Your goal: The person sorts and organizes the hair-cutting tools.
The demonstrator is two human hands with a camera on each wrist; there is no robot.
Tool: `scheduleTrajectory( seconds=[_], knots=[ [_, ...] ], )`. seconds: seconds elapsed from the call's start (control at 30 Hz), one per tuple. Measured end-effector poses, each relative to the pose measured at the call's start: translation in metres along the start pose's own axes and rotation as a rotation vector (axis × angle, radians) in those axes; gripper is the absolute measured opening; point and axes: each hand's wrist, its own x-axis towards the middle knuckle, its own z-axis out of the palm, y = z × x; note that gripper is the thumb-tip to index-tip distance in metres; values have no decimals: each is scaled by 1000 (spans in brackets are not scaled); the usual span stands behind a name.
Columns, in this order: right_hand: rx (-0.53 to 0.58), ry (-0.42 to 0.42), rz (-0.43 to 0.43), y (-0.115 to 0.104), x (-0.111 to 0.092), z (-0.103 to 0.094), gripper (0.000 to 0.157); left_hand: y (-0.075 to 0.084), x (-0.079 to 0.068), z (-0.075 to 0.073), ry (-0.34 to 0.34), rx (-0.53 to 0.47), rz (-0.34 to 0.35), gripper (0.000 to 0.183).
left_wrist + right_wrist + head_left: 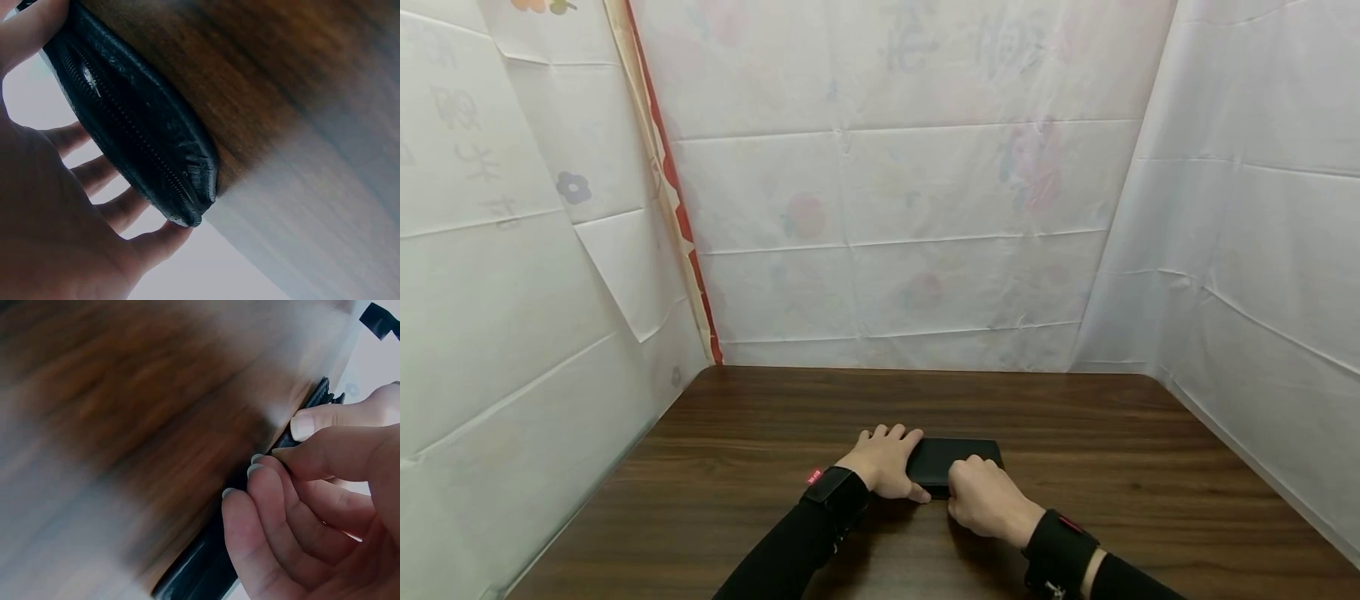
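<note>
A flat black zip pouch (951, 454) lies on the brown wooden table, its zippered edge facing me. My left hand (883, 465) holds its left end: in the left wrist view the thumb (31, 34) is on one side, the spread fingers on the other. Dark zipper (134, 131) teeth run along that edge, with a small bright glint near the thumb. At the front edge, my right hand (306, 506) is curled, thumb and forefinger pinching at the zipper beside the left thumb. Its fingertips hide exactly what they pinch.
The wooden table (760, 425) extends around both hands. White printed sheets (895, 208) hang behind it and along both sides, with a red-edged strip (670, 183) at the back left corner. Dark bands wrap both wrists.
</note>
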Motion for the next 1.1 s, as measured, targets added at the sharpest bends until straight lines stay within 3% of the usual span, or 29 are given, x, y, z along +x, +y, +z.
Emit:
scheduleTrajectory(
  seconds=[0.3, 0.67, 1.1],
  knots=[
    [-27, 9, -4, -8, 7, 3, 29, 0, -1, -1, 7, -1, 9, 94],
    [-23, 7, -9, -13, 14, 7, 35, 0, 0, -1, 6, 5, 9, 93],
    [-25, -9, 1, -8, 3, 4, 27, -3, -7, 2, 53, -70, 37, 89]
  ],
)
